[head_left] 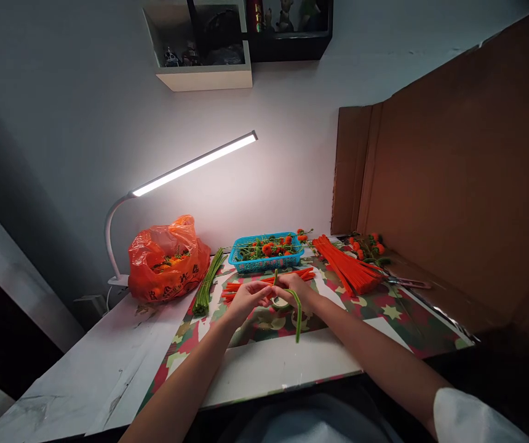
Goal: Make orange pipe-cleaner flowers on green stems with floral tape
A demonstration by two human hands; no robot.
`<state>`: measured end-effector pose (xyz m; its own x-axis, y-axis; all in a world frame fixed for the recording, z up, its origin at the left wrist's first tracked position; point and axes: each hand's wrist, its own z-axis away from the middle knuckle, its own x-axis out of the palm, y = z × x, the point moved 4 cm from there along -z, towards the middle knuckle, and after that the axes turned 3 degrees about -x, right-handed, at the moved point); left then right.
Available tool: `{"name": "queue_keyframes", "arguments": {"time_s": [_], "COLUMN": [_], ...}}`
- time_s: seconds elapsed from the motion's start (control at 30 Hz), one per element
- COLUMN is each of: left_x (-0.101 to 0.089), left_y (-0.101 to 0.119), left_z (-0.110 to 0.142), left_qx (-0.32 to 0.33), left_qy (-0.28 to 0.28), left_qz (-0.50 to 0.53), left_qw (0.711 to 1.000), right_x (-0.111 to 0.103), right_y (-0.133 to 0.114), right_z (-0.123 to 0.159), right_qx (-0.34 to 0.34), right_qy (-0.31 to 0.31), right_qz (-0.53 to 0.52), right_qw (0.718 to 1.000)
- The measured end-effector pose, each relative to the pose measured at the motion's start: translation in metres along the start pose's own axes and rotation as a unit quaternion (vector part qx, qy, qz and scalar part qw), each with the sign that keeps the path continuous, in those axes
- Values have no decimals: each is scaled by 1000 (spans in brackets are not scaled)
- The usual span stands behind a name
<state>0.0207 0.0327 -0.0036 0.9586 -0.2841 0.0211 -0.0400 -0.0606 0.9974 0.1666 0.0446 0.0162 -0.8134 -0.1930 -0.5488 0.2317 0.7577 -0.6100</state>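
Note:
A fuzzy green pipe cleaner is bent between my hands, one end standing up and a longer piece hanging down across the right one. My right hand is closed on it. The fingertips of my left hand pinch together at the same spot, meeting the right fingers, which partly hide the pipe cleaner there. Just under my hands lies a roll of tape, partly covered. Behind them, a small row of red pipe cleaners rests on the patterned table cover.
A bundle of green pipe cleaners lies left, beside an orange plastic bag. Behind is a blue basket of orange flowers. Red pipe cleaners fan out right, near pliers. A lit lamp reaches overhead; cardboard walls the right.

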Motion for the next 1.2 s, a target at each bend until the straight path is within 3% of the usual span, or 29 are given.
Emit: {"name": "queue_keyframes", "arguments": {"time_s": [0.13,0.27,0.47,0.57,0.7,0.8,0.93,1.07,1.2], "left_x": [1,0,-1,-2,2,1,-4,-7,-5], "left_y": [4,9,17,24,30,29,21,11,4], "left_z": [1,2,9,16,21,19,10,4,3], "left_qx": [15,60,150,194,198,187,122,28,-36], "left_qy": [21,60,115,141,126,143,152,135,94], "left_qz": [-20,-43,-143,-187,-163,-156,-95,6,43], "left_qw": [999,995,972,953,958,959,976,990,994], "right_x": [3,5,17,23,26,17,2,1,6], "right_y": [1,3,10,15,14,5,-9,-15,-11], "right_z": [0,0,1,1,1,2,4,5,6], "right_qx": [-4,23,98,152,177,118,10,-120,-163], "right_qy": [7,63,118,118,74,103,154,103,62], "right_qz": [-10,-22,-176,-258,-318,-235,-17,127,187], "right_qw": [1000,998,972,947,928,959,988,979,967]}}
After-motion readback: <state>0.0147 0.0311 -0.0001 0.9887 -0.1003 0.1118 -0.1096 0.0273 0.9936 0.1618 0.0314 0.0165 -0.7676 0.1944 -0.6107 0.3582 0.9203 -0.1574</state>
